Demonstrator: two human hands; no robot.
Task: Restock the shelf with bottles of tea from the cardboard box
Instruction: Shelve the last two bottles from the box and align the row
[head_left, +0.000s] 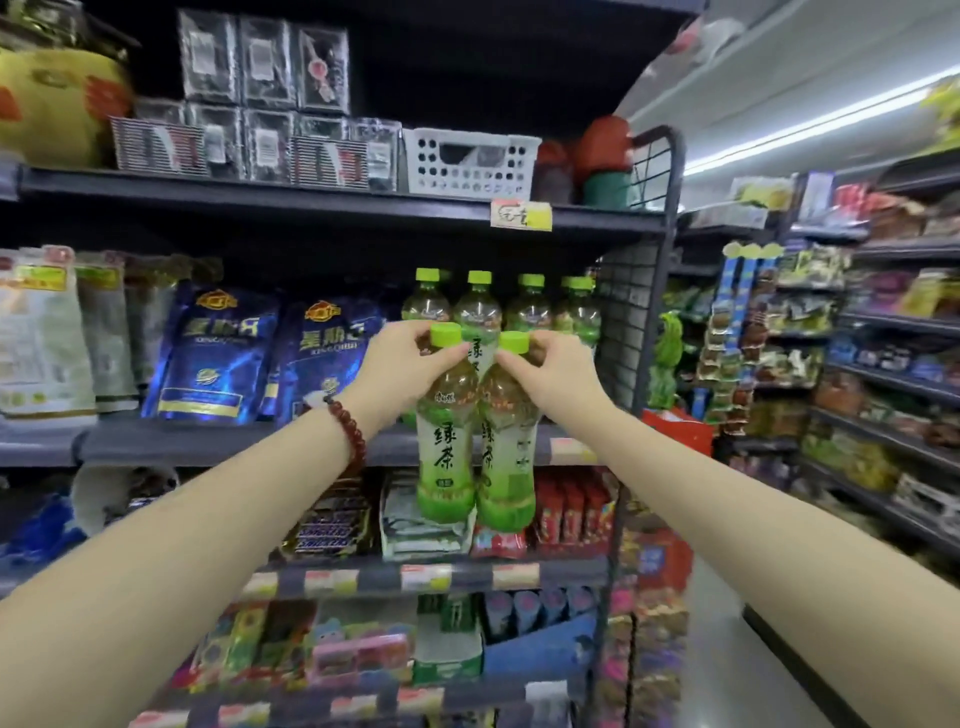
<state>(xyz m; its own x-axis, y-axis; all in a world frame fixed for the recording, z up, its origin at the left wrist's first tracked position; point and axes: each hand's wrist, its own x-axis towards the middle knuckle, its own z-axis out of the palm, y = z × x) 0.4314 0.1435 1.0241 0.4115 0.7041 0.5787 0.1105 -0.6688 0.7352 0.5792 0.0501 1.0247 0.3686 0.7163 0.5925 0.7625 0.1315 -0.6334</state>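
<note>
The left hand (402, 364), a dark red bead bracelet (349, 431) on its wrist, pinches the neck of a clear plastic green-tea bottle with a lime-green cap (447, 431), and the right hand (553, 371) grips the neck of a second matching bottle (508, 447), the two bottles touching side by side. Both hang upright in front of the dark grey metal shelf (234, 441), where four more green-capped bottles (519, 306) stand just behind them beside shiny blue foil bags (213, 353)

A shop aisle: stocked shelves (332, 195) (price tags (521, 214) on the edges), packaged snacks (215, 353), bottled tea (478, 306).
</note>
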